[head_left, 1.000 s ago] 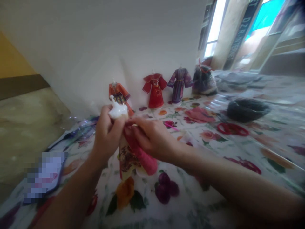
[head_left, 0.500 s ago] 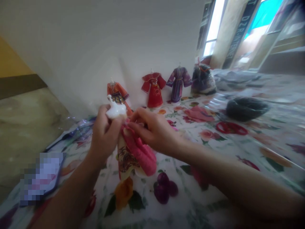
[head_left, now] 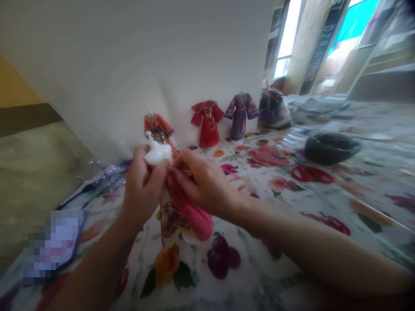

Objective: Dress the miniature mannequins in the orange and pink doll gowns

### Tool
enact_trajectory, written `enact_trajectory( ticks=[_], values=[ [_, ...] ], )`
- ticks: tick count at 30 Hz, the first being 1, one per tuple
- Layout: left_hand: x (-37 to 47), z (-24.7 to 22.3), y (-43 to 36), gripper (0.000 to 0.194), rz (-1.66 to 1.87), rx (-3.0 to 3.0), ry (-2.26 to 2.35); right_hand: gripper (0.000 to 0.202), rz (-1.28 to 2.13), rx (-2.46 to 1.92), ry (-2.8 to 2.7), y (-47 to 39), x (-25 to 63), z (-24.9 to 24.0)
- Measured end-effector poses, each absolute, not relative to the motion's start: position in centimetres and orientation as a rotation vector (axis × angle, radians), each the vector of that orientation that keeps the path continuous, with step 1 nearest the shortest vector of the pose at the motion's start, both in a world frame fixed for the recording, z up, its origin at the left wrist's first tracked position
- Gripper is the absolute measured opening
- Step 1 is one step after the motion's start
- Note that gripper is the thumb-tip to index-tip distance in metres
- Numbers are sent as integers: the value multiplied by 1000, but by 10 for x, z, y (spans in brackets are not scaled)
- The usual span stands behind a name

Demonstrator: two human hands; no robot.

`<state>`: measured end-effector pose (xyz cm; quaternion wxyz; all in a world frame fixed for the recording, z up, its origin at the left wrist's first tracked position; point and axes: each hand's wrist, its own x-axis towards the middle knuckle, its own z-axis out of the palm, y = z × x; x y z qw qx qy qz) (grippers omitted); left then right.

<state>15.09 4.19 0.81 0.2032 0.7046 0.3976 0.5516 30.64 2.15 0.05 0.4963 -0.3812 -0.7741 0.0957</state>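
Head view: worktop (head_left: 259,280) ends left of the doll (head_left: 181,209), neck (head_left: 148,135) up, axis leaning left; left fingers (head_left: 158,172) clamp its torso (head_left: 158,154), right fingers (head_left: 186,179) pinch its skirt (head_left: 199,224).

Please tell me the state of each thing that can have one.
White glossy doll torso: held roughly upright
Left hand: closed on the torso
Pink and cream cloth skirt: gathered in folds
Right hand: pinching the skirt's top
Orange doll robe: upright, partly hidden
Red embroidered doll dress: upright, sleeves spread
Purple doll robe: upright, sleeves spread
Dark bag, red cord: filled, seemingly tied
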Motion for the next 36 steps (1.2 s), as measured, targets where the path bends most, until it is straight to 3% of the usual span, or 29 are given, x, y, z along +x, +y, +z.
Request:
enact_trajectory(
  ticks=[8,18,29,36],
  values=[
    [150,5,42,24,1548,1975,1121,18,268,-990,-1906,14,304,2],
    [151,10,38,18,1522,1892,1026,12,403,-901,-1787,19,304,1],
    [149,7,45,30,1535,1969,1067,12,392,-885,-1795,21,305,-2],
    [150,11,40,23,1521,2043,1117,12,353,-844,-1789,21,306,-3]
  ],
)
